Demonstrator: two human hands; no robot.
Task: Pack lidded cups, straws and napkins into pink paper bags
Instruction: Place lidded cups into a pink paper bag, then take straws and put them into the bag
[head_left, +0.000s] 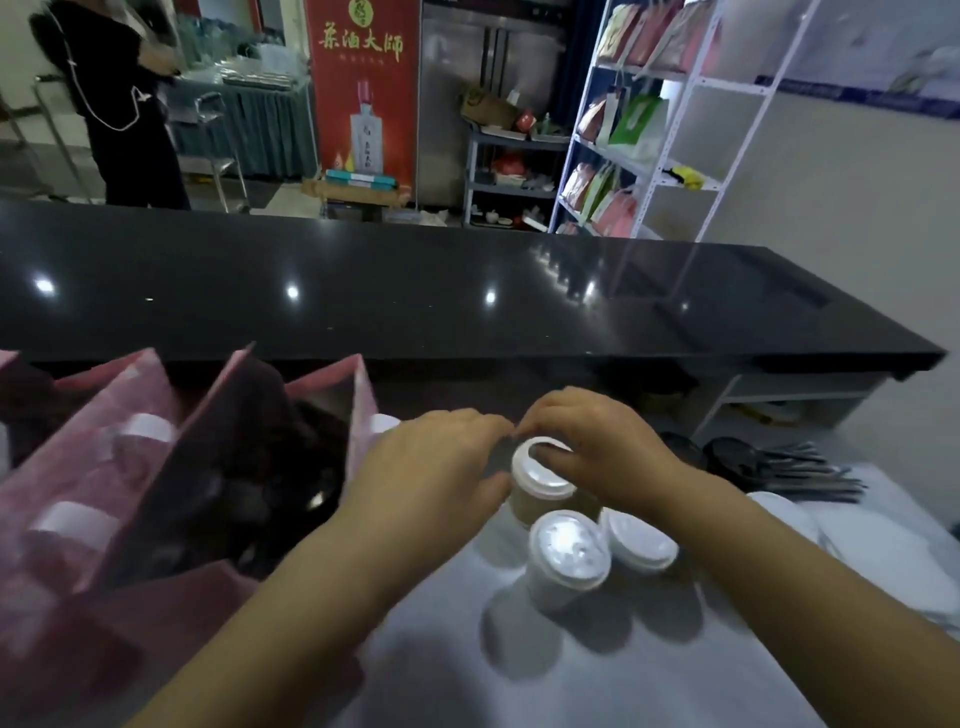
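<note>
Pretty sure this is the pick-up step: left hand (436, 467) and right hand (592, 447) both have their grip curled round the brown cup (530, 506) on the surface (415, 649), right thumb on its lid (545, 475). Next move, I'd guess, is lifting it upright into the open pink bag (332, 387) just left.

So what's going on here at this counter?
A person is packing drinks. The left hand and right hand together grip a lidded brown cup standing on the white counter. Two more lidded cups stand nearer the camera, unpacked. The pink paper bags on the left already hold lidded cups.
</note>
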